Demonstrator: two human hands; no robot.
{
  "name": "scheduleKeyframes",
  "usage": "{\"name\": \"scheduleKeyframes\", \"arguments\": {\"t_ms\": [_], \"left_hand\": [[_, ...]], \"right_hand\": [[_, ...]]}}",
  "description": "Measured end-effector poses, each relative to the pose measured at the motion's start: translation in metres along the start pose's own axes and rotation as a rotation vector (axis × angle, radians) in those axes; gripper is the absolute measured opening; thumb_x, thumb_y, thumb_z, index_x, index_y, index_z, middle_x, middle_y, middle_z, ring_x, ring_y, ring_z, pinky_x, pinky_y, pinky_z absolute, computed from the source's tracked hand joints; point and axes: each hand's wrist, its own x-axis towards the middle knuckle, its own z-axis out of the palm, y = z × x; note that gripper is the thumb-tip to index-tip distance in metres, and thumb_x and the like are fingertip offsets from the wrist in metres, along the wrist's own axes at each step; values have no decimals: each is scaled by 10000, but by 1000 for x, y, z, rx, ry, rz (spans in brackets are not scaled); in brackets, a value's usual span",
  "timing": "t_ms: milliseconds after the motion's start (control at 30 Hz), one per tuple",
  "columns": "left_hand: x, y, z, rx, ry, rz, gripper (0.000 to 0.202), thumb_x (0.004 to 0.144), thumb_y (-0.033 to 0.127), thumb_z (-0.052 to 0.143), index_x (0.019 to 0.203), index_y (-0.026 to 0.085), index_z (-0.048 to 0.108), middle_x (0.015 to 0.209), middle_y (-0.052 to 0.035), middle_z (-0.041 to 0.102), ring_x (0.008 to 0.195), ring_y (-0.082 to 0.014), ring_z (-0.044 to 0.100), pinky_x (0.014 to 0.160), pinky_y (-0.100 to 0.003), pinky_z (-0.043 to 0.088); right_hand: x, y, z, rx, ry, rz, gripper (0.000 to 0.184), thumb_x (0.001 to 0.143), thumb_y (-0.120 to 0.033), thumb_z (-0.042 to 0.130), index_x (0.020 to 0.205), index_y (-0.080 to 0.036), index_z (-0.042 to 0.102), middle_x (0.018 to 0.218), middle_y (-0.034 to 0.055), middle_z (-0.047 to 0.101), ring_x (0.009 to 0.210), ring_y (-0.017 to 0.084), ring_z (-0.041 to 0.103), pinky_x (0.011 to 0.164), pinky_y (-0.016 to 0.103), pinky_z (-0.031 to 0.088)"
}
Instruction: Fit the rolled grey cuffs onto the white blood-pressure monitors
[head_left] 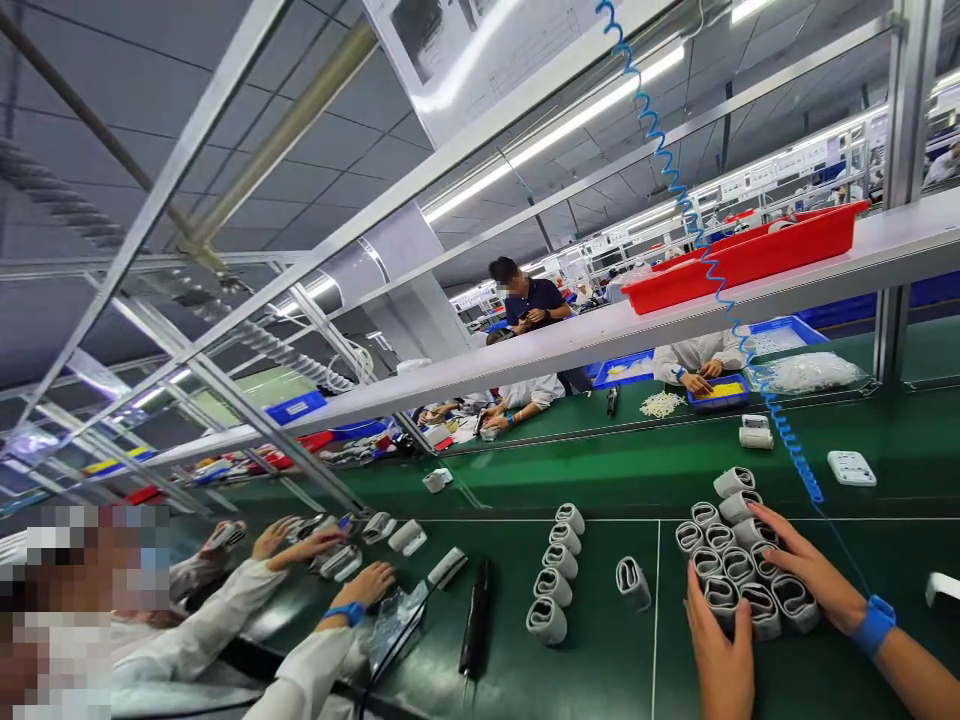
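Observation:
A tight cluster of rolled grey cuffs [739, 567] stands on the green bench, between my two hands. My left hand [718, 650] cups the near left side, its thumb and fingers around a front cuff. From the right, my right hand [814, 572] reaches over the cluster with its fingers against the cuffs; a blue wristband [874, 625] is on that wrist. To the left stands a row of similar rolled cuffs [551, 583], and a single rolled cuff [633, 584] sits between row and cluster.
A black electric screwdriver [475, 620] lies left of the row. Co-workers' hands [364, 585] handle parts further left. White devices [851, 468] rest on the green conveyor [570, 450]. A blue coiled cord [784, 435] hangs down near my right hand. A red tray [750, 262] sits on the shelf above.

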Motion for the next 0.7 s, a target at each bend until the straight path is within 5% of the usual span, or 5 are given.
{"name": "scheduleKeyframes", "arguments": {"t_ms": [200,333,433,567,700], "left_hand": [[-23,2,-47,105,201,167,621,1074,476,590,1681,349,548,1791,-117,491,1707,-399,393,1411,-614,340],[12,19,-114,302,379,292,461,1055,355,597,1502,323,705,1739,-129,526,1725,-403,329,1411,-646,266],[48,24,-150,395,253,188,617,952,324,692,1568,294,653,1810,-142,428,1748,-424,268,1381,-655,304],[71,15,-164,249,-42,113,638,866,271,705,1503,283,696,1551,-134,701,1514,-366,625,1321,-527,441],[62,8,-153,82,84,90,607,845,375,765,1434,237,718,1420,-129,762,1373,-349,717,1233,-464,521]], "right_hand": [[-35,4,5,-38,-44,-26,756,819,-714,859,1511,-422,770,1817,-8,455,1754,399,275,1440,581,202],[-44,10,12,-32,1,-57,784,815,-757,851,1511,-405,769,1827,12,444,1763,390,250,1445,564,175],[-41,15,16,75,76,1,907,825,-783,832,1630,-407,651,1836,17,437,1763,359,270,1440,532,232],[-30,22,18,127,86,144,1076,765,-780,876,1702,-368,544,1812,76,482,1695,388,424,1416,512,324],[-20,20,21,150,129,189,1372,599,-701,978,1766,-263,404,1811,185,456,1674,422,453,1392,503,387]]}}
